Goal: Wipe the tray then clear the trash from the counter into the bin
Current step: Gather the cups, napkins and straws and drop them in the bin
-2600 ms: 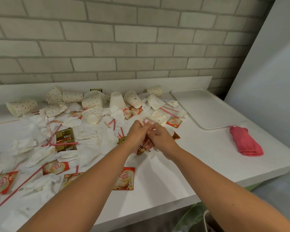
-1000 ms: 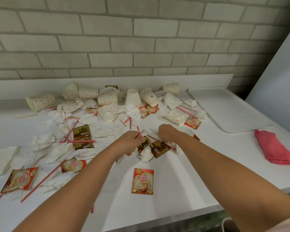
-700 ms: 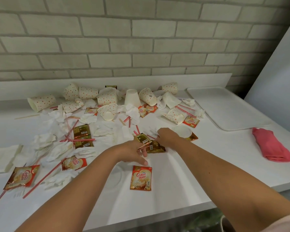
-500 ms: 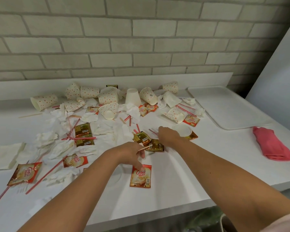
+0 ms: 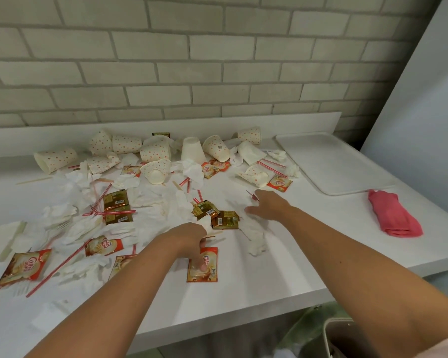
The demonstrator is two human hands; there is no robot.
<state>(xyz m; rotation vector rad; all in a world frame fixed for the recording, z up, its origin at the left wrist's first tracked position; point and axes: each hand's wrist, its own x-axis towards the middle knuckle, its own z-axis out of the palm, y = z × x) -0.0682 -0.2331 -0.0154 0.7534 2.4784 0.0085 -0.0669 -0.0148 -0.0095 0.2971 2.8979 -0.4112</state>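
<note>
Left hand (image 5: 189,239): one finger presses sachet (image 5: 204,275); other fingers cannot be told. Right hand (image 5: 269,206): fingers spread open, flat on surface (image 5: 282,275) beside tissue (image 5: 255,242).

Glossy sachet (image 5: 204,276), crumpled paper napkin (image 5: 255,244), smooth matt counter (image 5: 269,277), soft pink cloth (image 5: 393,218)

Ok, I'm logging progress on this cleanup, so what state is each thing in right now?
left grip: one digit pressing the red sachet, others hidden.
right grip: fingers spread, resting on tissue.
red sachet: flat on the counter.
tray: flat on the counter, untouched.
pink cloth: folded, beside the tray, unheld.
white cup: upside down.
leftmost dotted cup: on its side.
</note>
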